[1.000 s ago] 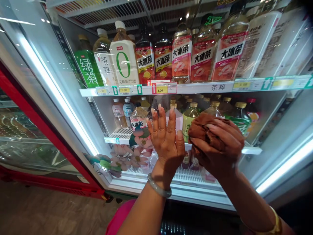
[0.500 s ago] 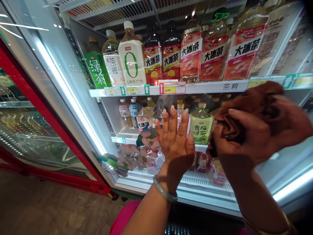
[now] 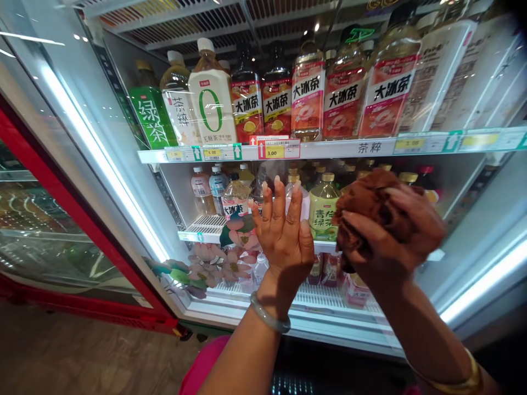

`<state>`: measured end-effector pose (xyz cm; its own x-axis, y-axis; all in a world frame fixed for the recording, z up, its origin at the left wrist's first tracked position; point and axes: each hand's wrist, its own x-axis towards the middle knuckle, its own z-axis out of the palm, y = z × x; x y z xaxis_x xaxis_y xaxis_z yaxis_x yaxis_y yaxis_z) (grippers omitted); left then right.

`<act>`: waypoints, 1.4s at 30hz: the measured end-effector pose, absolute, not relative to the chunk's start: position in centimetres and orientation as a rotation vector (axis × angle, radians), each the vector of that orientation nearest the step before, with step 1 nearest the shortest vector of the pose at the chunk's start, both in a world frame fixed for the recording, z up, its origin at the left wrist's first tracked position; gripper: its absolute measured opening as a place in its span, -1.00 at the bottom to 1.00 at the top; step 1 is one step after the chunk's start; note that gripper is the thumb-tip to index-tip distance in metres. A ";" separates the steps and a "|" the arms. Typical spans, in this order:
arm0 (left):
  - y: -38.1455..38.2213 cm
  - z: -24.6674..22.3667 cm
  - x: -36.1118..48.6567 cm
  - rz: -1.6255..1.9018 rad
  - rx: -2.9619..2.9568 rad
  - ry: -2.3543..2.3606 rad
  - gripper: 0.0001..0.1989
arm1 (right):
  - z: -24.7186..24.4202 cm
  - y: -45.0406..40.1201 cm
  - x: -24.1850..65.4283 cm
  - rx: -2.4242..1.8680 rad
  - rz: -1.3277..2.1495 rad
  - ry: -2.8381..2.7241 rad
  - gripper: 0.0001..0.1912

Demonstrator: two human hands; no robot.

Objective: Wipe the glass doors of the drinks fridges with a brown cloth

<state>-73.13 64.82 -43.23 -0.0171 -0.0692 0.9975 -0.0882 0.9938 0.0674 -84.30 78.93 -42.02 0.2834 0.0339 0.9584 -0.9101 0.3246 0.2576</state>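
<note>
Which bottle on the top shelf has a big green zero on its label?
The white-capped bottle, third from the left, between the pale tea bottle and the dark red-labelled bottle. Its white label alone bears the zero.

A brown cloth (image 3: 373, 211), bunched into a crumpled wad, is pressed against the cooler's glass door (image 3: 135, 181) at middle-shelf height, folds bulging out, its lower part covered by fingers.

Bright, cool light from LED strips (image 3: 102, 164) in the cooler frame, left of the left hand (image 3: 284, 238) & lower right of the right hand (image 3: 391, 236). Glare streaks on glass door (image 3: 53, 99) upper left. Right hand motion-blurred. Wide-angle bending at edges; top right corner dark.
</note>
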 end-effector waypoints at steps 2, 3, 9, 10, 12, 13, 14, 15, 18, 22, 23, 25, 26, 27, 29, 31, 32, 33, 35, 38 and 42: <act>64.9 -43.2 -73.2 0.017 0.143 -1.602 -0.41 | -41.4 79.9 -85.4 0.990 0.812 -1.072 -0.45; 65.0 -43.2 -73.2 0.023 0.154 -1.606 -0.42 | -41.1 80.2 -85.7 0.961 0.837 -1.075 -0.42; 64.8 -43.3 -73.1 0.096 0.178 -1.631 -0.42 | -39.7 78.3 -84.8 0.874 0.947 -0.990 -0.42; 64.8 -43.3 -73.1 0.106 0.176 -1.642 -0.42 | -39.6 77.7 -84.4 0.851 0.974 -1.012 -0.45; 64.7 -43.3 -73.0 0.121 0.171 -1.653 -0.42 | -39.6 76.8 -83.6 0.823 0.999 -1.062 -0.49; 64.6 -43.4 -72.9 0.126 0.170 -1.656 -0.42 | -39.7 76.4 -83.2 0.826 0.996 -1.069 -0.50; 64.6 -43.4 -72.9 0.130 0.171 -1.653 -0.42 | -39.8 76.1 -82.9 0.843 0.987 -1.071 -0.51; 64.7 -43.3 -72.9 0.132 0.176 -1.649 -0.42 | -40.0 75.9 -82.6 0.871 0.969 -1.069 -0.52; 64.8 -43.2 -73.0 0.126 0.196 -1.643 -0.42 | -40.9 75.5 -81.6 0.954 0.943 -1.104 -0.60; 65.0 -43.0 -73.0 0.095 0.193 -1.632 -0.43 | -42.7 75.8 -80.6 1.027 0.893 -1.143 -0.72; 65.0 -43.0 -73.0 0.091 0.186 -1.630 -0.43 | -43.1 76.1 -80.6 1.048 0.875 -1.151 -0.74; 64.9 -43.0 -73.1 0.090 0.177 -1.636 -0.43 | -43.7 76.9 -81.1 1.099 0.843 -1.163 -0.76; 64.9 -43.0 -73.1 0.092 0.178 -1.640 -0.43 | -43.9 77.4 -81.6 1.120 0.833 -1.158 -0.77; 64.9 -43.0 -73.1 0.097 0.177 -1.641 -0.43 | -43.9 77.9 -82.3 1.138 0.823 -1.152 -0.77; 64.9 -43.0 -73.1 0.103 0.180 -1.632 -0.42 | -43.7 79.1 -83.7 1.149 0.806 -1.119 -0.72; 65.0 -43.0 -73.2 0.103 0.177 -1.617 -0.42 | -43.1 79.9 -85.1 1.108 0.781 -1.086 -0.62; 65.0 -43.0 -73.2 0.102 0.176 -1.617 -0.42 | -42.7 80.1 -85.5 1.075 0.780 -1.073 -0.57; 65.0 -43.0 -73.3 0.100 0.176 -1.617 -0.42 | -42.2 80.2 -85.8 1.035 0.792 -1.069 -0.54; 65.0 -43.1 -73.2 0.097 0.179 -1.623 -0.42 | -41.4 79.7 -85.6 0.952 0.867 -1.077 -0.52; 65.0 -43.2 -73.1 0.102 0.190 -1.636 -0.42 | -40.2 78.1 -84.5 0.887 0.983 -1.105 -0.53; 64.8 -43.3 -72.8 0.134 0.180 -1.655 -0.42 | -39.8 76.2 -83.1 0.952 0.970 -1.058 -0.49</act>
<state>-72.78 64.76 -43.30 -0.0867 -0.0371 0.9955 -0.1973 0.9801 0.0194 -83.10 76.18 -39.75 0.2006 0.1655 0.9656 -0.9475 0.2834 0.1483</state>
